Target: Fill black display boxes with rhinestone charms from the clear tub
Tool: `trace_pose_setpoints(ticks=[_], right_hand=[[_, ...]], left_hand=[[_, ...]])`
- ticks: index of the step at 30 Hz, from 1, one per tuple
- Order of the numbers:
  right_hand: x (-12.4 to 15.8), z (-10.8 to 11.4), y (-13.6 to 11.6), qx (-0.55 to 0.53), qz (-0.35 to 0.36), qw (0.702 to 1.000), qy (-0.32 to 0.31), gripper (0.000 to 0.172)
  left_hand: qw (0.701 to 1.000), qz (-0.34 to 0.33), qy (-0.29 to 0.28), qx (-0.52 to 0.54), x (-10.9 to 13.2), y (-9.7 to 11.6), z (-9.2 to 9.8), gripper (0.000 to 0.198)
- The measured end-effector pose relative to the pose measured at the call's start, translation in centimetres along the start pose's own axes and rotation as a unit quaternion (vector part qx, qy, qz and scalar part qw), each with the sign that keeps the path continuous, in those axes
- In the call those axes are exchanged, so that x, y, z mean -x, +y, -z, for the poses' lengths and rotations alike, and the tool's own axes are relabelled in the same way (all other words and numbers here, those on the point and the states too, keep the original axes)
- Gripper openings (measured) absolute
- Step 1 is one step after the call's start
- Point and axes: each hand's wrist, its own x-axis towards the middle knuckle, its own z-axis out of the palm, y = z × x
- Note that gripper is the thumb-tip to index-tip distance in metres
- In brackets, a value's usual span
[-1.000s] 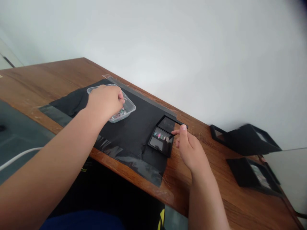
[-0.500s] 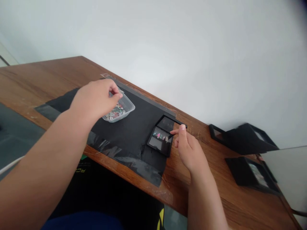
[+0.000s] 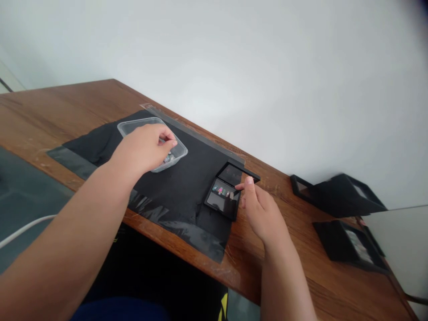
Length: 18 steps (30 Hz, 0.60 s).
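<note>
My left hand hovers over a clear plastic tub, thumb and forefinger pinched together. Whatever lies between those fingertips, if anything, is too small to make out. Small shiny pieces show in the tub, partly hidden by the hand. My right hand holds the raised lid of a small black case at its right side, thumb up and forefinger reaching along the inner edge. Inside the case, a row of small coloured pieces lies across the dark surface.
Tub and case rest on a black mat taped to a wooden table. Two more black cases, an upper one and a lower one, stand open at the right by the wall. A white cable hangs at the left.
My left hand has moved right and slightly toward me over the tub, uncovering the tub's far left rim. My right hand stays at the case with only a slight shift.
</note>
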Motion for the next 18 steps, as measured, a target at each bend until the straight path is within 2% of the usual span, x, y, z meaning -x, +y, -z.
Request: trace_pose_setpoints(ticks=[4, 6, 11, 18], right_hand=[[0.2, 0.1, -0.3, 0.010, -0.009, 1.000, -0.008, 0.070], [0.3, 0.1, -0.4, 0.015, -0.012, 1.000, -0.008, 0.071], [0.4, 0.3, -0.6, 0.020, 0.010, 1.000, -0.016, 0.069], [0.6, 0.3, -0.7, 0.000, 0.042, 0.999, 0.013, 0.063]], left_hand=[[1.000, -0.011, 0.009, 0.015, 0.3, 0.2, 0.2, 0.023], [0.998, -0.039, -0.004, 0.058, 0.5, 0.6, 0.2, 0.025], [0.964, -0.129, -0.115, 0.203, 1.2, 2.2, -0.8, 0.027], [0.909, -0.172, -0.225, 0.307, 2.3, 3.5, -4.1, 0.022]])
